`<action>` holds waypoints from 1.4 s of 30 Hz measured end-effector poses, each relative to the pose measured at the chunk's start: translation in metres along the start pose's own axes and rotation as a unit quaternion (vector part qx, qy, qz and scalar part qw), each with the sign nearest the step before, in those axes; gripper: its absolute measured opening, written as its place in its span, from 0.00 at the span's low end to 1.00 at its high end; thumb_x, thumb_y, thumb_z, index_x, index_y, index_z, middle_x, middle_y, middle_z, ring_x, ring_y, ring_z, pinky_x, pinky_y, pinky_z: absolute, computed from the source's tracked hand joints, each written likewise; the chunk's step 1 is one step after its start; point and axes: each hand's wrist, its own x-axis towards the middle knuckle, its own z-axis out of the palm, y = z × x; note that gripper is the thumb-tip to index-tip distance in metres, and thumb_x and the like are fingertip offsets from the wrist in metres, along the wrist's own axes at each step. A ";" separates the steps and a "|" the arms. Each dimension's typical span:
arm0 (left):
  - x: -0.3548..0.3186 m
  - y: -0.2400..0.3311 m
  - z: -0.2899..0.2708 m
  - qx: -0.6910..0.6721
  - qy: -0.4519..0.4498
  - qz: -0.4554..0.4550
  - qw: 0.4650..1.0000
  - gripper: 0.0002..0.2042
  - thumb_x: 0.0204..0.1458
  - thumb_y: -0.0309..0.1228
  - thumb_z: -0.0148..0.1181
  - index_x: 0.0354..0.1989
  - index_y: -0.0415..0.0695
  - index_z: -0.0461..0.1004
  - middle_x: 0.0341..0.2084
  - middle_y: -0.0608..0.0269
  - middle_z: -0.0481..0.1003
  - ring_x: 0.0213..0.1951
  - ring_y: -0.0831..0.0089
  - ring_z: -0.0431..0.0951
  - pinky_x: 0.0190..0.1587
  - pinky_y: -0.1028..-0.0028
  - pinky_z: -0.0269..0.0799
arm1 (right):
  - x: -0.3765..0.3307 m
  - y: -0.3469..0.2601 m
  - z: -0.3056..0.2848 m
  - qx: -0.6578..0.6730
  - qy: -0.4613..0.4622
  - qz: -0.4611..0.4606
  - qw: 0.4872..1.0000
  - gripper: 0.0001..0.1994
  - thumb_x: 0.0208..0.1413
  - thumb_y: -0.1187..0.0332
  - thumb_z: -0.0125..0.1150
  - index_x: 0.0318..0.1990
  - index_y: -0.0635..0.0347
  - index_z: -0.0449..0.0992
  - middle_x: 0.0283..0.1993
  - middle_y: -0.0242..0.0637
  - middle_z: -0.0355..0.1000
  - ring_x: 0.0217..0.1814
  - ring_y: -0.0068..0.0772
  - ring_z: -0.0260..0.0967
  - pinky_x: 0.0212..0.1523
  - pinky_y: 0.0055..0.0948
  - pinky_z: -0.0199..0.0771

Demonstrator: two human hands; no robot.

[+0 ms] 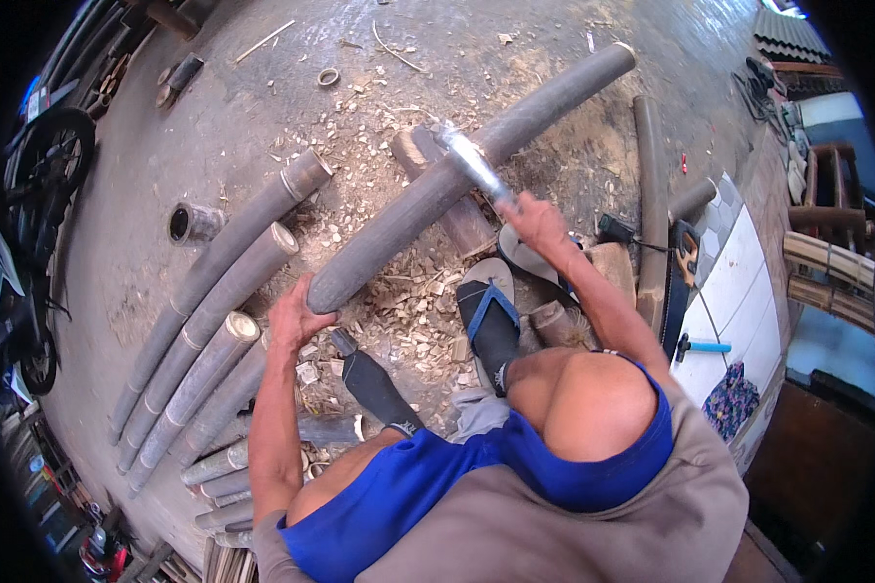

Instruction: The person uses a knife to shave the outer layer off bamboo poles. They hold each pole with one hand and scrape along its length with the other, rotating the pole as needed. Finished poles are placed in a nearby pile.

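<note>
A long, thick grey-brown bamboo pole (394, 228) slants from near left to far right. My left hand (297, 313) is closed around its near end. In my right hand (539, 223) is a machete-like tool with a shiny blade (472, 160), smeared by motion. The blade lies across the pole's middle in this view; whether it touches cannot be made out. Beneath the pole, a wooden block (469, 225) serves as its rest on the floor. Pale wood chips (413, 325) lie around the block and my feet.
Several bamboo poles (219, 291) lie at the left, beside a short bamboo piece (194, 223). On the right are another pole (649, 155), a handsaw (686, 255), white tiles (739, 277) and a blue-handled tool (705, 346). A bicycle-like wheel (58, 155) stands far left.
</note>
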 end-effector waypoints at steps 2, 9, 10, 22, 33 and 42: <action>0.008 0.002 0.000 -0.011 -0.010 0.002 1.000 0.47 0.31 0.50 0.81 0.68 0.56 0.71 0.51 0.49 0.82 0.53 0.47 0.82 0.56 0.53 0.77 | 0.005 0.008 0.000 0.050 0.061 0.010 0.997 0.34 0.68 0.32 0.49 0.43 0.61 0.76 0.34 0.62 0.80 0.42 0.69 0.81 0.44 0.63 0.79; 0.023 -0.007 -0.013 -0.085 -0.085 0.001 0.993 0.49 0.30 0.47 0.83 0.68 0.50 0.71 0.54 0.49 0.82 0.57 0.52 0.82 0.61 0.57 0.74 | 0.016 0.009 -0.001 0.092 0.130 0.125 0.979 0.37 0.68 0.32 0.49 0.39 0.66 0.77 0.33 0.63 0.80 0.40 0.68 0.82 0.44 0.64 0.80; 0.024 -0.006 -0.015 -0.086 -0.094 -0.009 0.992 0.49 0.29 0.47 0.83 0.68 0.49 0.72 0.55 0.49 0.82 0.57 0.53 0.82 0.62 0.58 0.74 | 0.022 0.009 -0.007 0.166 0.094 0.131 0.973 0.37 0.68 0.32 0.49 0.37 0.66 0.76 0.34 0.63 0.80 0.41 0.71 0.81 0.47 0.63 0.79; -0.008 0.002 0.025 0.086 0.147 0.058 0.984 0.48 0.33 0.47 0.81 0.69 0.52 0.70 0.47 0.46 0.80 0.49 0.42 0.81 0.55 0.51 0.76 | 0.000 0.002 0.002 -0.041 -0.033 -0.045 0.998 0.37 0.70 0.36 0.48 0.38 0.69 0.79 0.35 0.68 0.78 0.43 0.74 0.78 0.45 0.62 0.76; 0.011 0.004 -0.001 0.024 0.029 0.025 0.999 0.48 0.32 0.49 0.78 0.70 0.52 0.69 0.52 0.46 0.80 0.54 0.45 0.81 0.57 0.52 0.77 | 0.030 0.021 -0.012 0.153 0.092 0.112 0.978 0.35 0.67 0.31 0.50 0.39 0.63 0.76 0.32 0.66 0.78 0.43 0.72 0.80 0.46 0.63 0.78; -0.003 -0.001 0.014 0.048 0.081 0.044 0.995 0.49 0.32 0.43 0.81 0.70 0.51 0.68 0.50 0.48 0.77 0.52 0.46 0.79 0.54 0.50 0.75 | 0.013 0.010 -0.018 0.034 0.018 0.058 0.998 0.32 0.68 0.34 0.51 0.48 0.59 0.80 0.37 0.64 0.80 0.44 0.67 0.81 0.44 0.62 0.80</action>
